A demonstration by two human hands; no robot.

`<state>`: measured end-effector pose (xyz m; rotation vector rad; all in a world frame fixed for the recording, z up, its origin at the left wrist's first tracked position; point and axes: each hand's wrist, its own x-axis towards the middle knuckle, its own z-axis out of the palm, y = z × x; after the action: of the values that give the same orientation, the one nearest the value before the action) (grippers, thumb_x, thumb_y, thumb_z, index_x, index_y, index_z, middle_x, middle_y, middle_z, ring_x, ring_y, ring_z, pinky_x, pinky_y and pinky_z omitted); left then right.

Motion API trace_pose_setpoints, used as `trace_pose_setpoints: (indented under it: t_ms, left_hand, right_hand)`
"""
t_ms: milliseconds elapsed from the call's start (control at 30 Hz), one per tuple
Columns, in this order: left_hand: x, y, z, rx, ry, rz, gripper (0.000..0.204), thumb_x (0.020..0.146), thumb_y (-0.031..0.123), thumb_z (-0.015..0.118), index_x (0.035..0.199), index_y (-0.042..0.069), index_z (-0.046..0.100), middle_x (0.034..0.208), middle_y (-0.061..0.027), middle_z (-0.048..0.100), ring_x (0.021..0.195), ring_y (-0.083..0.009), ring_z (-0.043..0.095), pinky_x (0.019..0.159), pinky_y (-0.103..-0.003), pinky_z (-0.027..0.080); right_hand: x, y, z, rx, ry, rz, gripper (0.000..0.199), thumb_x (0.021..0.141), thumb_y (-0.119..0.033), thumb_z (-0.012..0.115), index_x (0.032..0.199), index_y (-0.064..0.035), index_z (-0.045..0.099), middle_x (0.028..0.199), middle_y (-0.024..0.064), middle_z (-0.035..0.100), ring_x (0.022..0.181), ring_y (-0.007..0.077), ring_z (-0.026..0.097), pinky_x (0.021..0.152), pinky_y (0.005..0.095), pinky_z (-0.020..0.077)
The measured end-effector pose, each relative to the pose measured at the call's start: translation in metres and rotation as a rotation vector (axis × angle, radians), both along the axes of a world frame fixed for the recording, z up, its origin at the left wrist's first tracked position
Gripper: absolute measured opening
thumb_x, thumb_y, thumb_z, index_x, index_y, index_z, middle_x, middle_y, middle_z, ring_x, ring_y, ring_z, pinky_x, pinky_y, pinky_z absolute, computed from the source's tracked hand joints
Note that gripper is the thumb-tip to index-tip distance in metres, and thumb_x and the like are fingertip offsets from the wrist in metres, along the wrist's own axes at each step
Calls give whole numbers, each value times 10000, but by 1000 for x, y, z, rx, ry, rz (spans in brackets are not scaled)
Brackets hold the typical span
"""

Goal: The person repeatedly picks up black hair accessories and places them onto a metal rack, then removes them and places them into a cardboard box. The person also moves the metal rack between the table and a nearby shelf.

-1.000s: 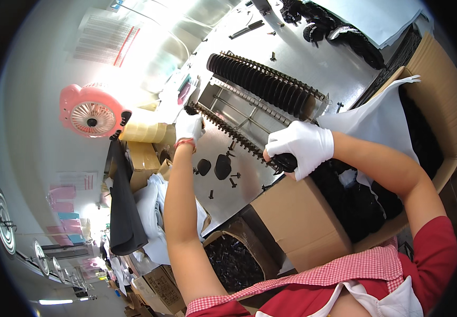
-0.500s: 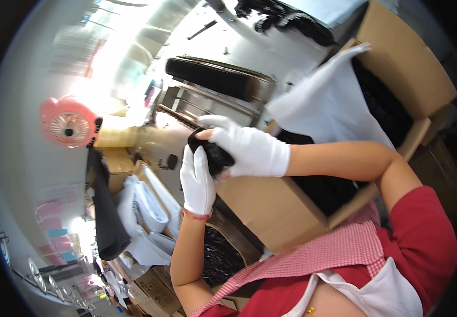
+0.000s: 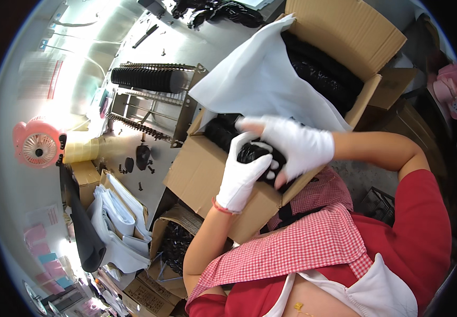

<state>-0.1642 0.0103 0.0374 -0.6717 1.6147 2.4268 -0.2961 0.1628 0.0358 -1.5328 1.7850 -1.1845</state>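
My left hand (image 3: 236,177), in a white glove, curves its thumb and fingers round a shiny black rounded piece (image 3: 250,153) at the near end of an open cardboard box (image 3: 194,171). Its exact kind is unclear. Just right of it is my right hand (image 3: 298,147), also in a white glove with bare thumb and index tips. It is motion-blurred, thumb and index finger spread apart over the black pieces. More rows of shiny black pieces (image 3: 326,68) lie in the box, partly covered by a white sheet (image 3: 260,74).
Beyond the box, a metal rack (image 3: 178,113) holds a row of black discs (image 3: 141,79). Loose screws and black parts (image 3: 143,154) lie on the metal table. A pink fan (image 3: 38,143) stands left, near a carton of white sheets (image 3: 120,211). Black plastic bags (image 3: 223,13) lie at the back.
Both hands have moved right, from over the table to the box, with the black piece in the left. The right hand has spread away from it. The view has shifted too.
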Motion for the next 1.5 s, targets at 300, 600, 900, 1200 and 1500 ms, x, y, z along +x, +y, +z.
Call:
trace_pose_setpoints:
  t_ms: [300, 600, 900, 1200, 1500]
  left_hand:
    - [-115, 34, -84, -1074, 119, -425, 395, 794, 294, 723, 997, -38, 654, 957, -249, 689, 937, -387, 676, 879, -424, 529]
    - [-120, 62, -103, -1139, -181, -445, 431, 961, 389, 574, 952, -27, 684, 967, -235, 692, 920, -419, 683, 848, -486, 542]
    - [-73, 31, -69, -1169, 217, -358, 360, 925, 286, 620, 1099, -23, 557, 1123, -230, 633, 1046, -385, 628, 893, -479, 499]
    - [-85, -124, 48, -1183, 289, 140, 275, 873, 155, 739, 1096, 39, 626, 1041, -107, 651, 936, -194, 647, 832, -320, 533]
    - [-159, -172, 23, -1462, -208, 32, 748, 720, 463, 817, 1103, -141, 601, 1005, -263, 705, 971, -326, 703, 869, -376, 540]
  right_hand:
    - [-90, 90, -66, 325, 327, -326, 552, 826, -164, 733, 1321, -18, 537, 1318, 202, 582, 1207, 376, 571, 1035, 408, 467]
    - [-113, 64, -11, 206, 460, -165, 434, 759, -13, 735, 1182, -26, 637, 1185, 141, 660, 1093, 347, 628, 952, 406, 505]
    - [-121, -76, 23, -134, 466, 134, 328, 809, 7, 640, 1131, -51, 660, 1097, 113, 688, 1025, 319, 649, 911, 404, 506]
    - [-83, -177, -29, -429, 463, 369, 184, 801, -143, 685, 957, -46, 672, 974, 167, 691, 959, 347, 656, 803, 456, 522]
    - [-32, -220, -57, -220, 904, 91, 122, 808, -135, 617, 808, -24, 668, 740, 138, 696, 717, 318, 699, 650, 440, 551]
